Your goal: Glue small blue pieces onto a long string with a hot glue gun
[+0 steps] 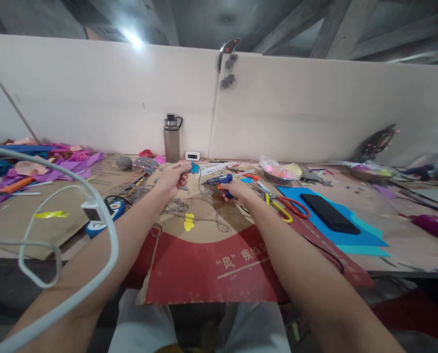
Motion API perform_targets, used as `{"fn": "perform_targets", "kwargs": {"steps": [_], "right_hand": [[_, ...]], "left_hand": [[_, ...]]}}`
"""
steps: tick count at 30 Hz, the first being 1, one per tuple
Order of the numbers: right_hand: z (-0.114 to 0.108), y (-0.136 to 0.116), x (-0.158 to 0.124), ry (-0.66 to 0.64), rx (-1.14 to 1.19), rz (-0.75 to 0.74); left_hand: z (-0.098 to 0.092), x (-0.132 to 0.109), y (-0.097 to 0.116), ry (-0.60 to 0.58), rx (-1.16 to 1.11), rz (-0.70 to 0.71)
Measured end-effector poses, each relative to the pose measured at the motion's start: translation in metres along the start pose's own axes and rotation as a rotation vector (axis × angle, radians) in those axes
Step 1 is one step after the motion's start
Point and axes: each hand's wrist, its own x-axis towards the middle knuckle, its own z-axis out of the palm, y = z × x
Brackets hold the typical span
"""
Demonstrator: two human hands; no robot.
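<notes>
Between the fingertips of my left hand [173, 180] is a small blue cutout [194, 168], raised over the middle of the table. A thin grey cord [219, 220] runs down from near it and lies in loose loops below. My right hand [238, 191] is wrapped round a blue glue gun [224, 180], its nozzle pointing left towards the cutout, a short gap apart. Yellow heart-like cutouts [188, 222] lie on the red and brown cardboard [204, 269] under both hands. My fingers hide part of the glue gun's handle.
Right of my right arm are scissors with red handles [296, 207], yellow-handled scissors [282, 211] and a black phone [329, 213] on blue sheets [373, 239]. A bottle [172, 142] stands at the back. A white cable [112, 235] loops near my left arm, beside a blue power socket [105, 225].
</notes>
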Motion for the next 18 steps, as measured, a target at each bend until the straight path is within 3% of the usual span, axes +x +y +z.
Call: {"fn": "perform_targets", "kwargs": {"steps": [3,7,13,15,18], "right_hand": [[-0.007,0.003,0.002,0.083,-0.154,0.009],[-0.006,-0.018,0.001,0.165,-0.27,-0.086],[0.026,-0.047,-0.02,-0.194,0.199,-0.101],[0.028,-0.05,-0.025,-0.163,0.145,-0.114],[0.023,-0.055,-0.025,0.011,-0.019,-0.211]], "left_hand": [[0.005,-0.004,0.001,-0.023,0.007,0.015],[0.01,-0.006,-0.003,-0.035,0.048,0.069],[0.018,-0.012,-0.009,-0.089,0.197,0.144],[0.02,-0.015,-0.009,-0.071,0.258,0.185],[0.021,-0.017,-0.007,-0.029,0.32,0.241]]}}
